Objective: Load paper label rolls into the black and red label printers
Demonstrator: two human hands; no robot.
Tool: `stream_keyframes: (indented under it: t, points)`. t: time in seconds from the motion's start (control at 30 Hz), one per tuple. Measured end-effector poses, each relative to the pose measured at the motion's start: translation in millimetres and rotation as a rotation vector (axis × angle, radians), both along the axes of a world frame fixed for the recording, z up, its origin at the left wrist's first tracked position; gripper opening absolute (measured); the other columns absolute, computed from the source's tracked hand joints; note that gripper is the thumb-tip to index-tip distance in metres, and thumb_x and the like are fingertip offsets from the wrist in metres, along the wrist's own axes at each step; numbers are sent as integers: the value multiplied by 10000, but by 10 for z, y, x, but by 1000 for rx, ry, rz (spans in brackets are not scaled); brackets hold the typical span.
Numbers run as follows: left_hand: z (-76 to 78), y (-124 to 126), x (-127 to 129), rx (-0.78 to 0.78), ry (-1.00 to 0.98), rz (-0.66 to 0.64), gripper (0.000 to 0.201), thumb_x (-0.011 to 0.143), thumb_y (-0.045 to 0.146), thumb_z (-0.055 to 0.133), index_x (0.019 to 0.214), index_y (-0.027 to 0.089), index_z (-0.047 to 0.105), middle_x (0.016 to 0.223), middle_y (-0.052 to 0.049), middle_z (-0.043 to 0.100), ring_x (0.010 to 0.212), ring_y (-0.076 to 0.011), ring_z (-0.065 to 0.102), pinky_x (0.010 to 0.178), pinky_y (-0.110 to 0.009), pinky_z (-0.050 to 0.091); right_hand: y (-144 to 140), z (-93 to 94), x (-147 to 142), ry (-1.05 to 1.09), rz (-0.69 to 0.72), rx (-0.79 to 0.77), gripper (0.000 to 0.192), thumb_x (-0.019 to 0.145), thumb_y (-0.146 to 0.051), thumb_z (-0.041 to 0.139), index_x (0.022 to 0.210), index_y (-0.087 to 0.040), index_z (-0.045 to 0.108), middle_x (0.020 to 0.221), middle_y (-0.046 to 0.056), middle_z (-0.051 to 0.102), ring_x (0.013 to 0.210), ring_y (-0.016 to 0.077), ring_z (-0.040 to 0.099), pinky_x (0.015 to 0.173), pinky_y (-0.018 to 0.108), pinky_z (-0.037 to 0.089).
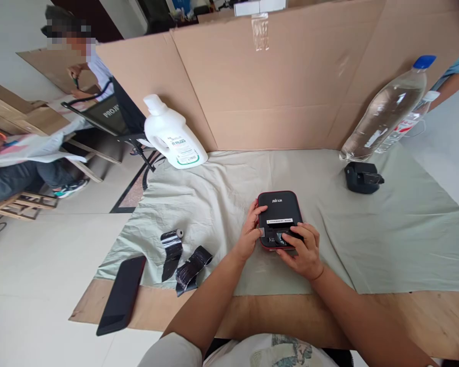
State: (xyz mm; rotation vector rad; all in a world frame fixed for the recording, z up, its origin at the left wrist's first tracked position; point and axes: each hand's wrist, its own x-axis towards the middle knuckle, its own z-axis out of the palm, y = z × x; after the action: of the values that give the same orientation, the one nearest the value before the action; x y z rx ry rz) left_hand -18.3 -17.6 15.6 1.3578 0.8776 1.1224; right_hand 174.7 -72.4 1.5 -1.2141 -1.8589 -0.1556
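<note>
A small black device with a red lower edge lies on a pale green cloth. My left hand grips its left side, thumb on the top face. My right hand covers its near right corner, with fingers pressing into a recess on the top. A strip of black ribbon on a small white roll lies to the left, beside a second crumpled black strip.
A black phone lies at the cloth's left corner. A black part sits at the back right beside two tilted clear bottles. A white jug stands at the back left. Cardboard walls stand behind. A person sits far left.
</note>
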Motion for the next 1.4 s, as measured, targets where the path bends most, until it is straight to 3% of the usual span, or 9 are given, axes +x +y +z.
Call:
stream_keyframes:
  t: [0.17, 0.4, 0.67, 0.73, 0.9, 0.97, 1.07, 1.2, 1.4]
  points:
    - [-28, -6, 25, 58, 108, 35, 601, 756, 269, 497, 1357, 237, 477, 1617, -4, 169, 1495, -288, 119, 1200, -448, 215, -11, -14, -9, 28, -13, -84, 269, 752, -437, 698, 981, -298, 679, 1170, 86, 562, 1210, 326, 470, 995, 557, 450]
    - [-25, -13, 74, 10, -93, 13, 919, 727, 201, 516, 1537, 289, 91, 1634, -5, 131, 1490, -259, 148, 1170, -426, 284, -8, 29, -25, 34, 20, -46, 269, 779, -403, 679, 1017, -280, 652, 1228, 95, 549, 1241, 325, 458, 997, 556, 458]
    - [5, -15, 57, -31, -43, 13, 728, 708, 201, 495, 1424, 246, 375, 1628, -10, 128, 1471, -279, 201, 1151, -421, 315, 67, 58, -6, 74, 139, 124, 565, 830, -419, 657, 1329, -222, 478, 1245, 137, 553, 1221, 322, 503, 966, 552, 491]
    - [72, -15, 19, -21, 66, 44, 627, 739, 215, 494, 1364, 241, 446, 1611, -40, 172, 1450, -291, 252, 1110, -441, 359, 79, 53, 6, 114, 175, 121, 665, 853, -510, 603, 1407, -206, 396, 1304, 163, 518, 1255, 341, 481, 971, 584, 480]
    - [440, 84, 11, 243, 484, 248, 312, 852, 216, 483, 1144, 214, 592, 1323, -95, 542, 1266, -244, 486, 1056, -436, 397, 112, 35, 43, 235, 223, 34, 777, 874, -589, 520, 1491, -206, 243, 1413, 186, 416, 1285, 343, 455, 977, 609, 471]
    - [609, 169, 101, 298, 657, 175, 278, 872, 181, 462, 1100, 208, 618, 1183, -76, 643, 1136, -213, 575, 1020, -403, 425, 122, 19, 53, 259, 227, 7, 786, 868, -568, 548, 1493, -211, 232, 1409, 180, 420, 1278, 336, 463, 985, 601, 469]
    - [794, 305, 314, 318, 1052, -80, 286, 874, 196, 522, 1133, 220, 641, 1143, -58, 696, 1098, -234, 602, 1025, -430, 398, 130, -1, 61, 263, 227, -4, 785, 865, -550, 567, 1492, -212, 237, 1397, 174, 436, 1276, 331, 465, 997, 586, 467]
    - [889, 429, 579, 342, 1476, -297, 263, 861, 274, 601, 1095, 191, 688, 1094, -105, 718, 1129, -310, 580, 1015, -491, 355, 132, 4, 72, 244, 225, 2, 751, 878, -517, 560, 1488, -212, 244, 1379, 172, 457, 1266, 328, 474, 989, 579, 477]
    - [850, 472, 660, 333, 1557, -298, 242, 812, 292, 662, 1004, 155, 714, 1080, -128, 707, 1110, -319, 571, 982, -459, 360, 140, 5, 89, 231, 241, 12, 713, 880, -450, 583, 1471, -192, 278, 1353, 181, 472, 1258, 333, 478, 989, 596, 468]
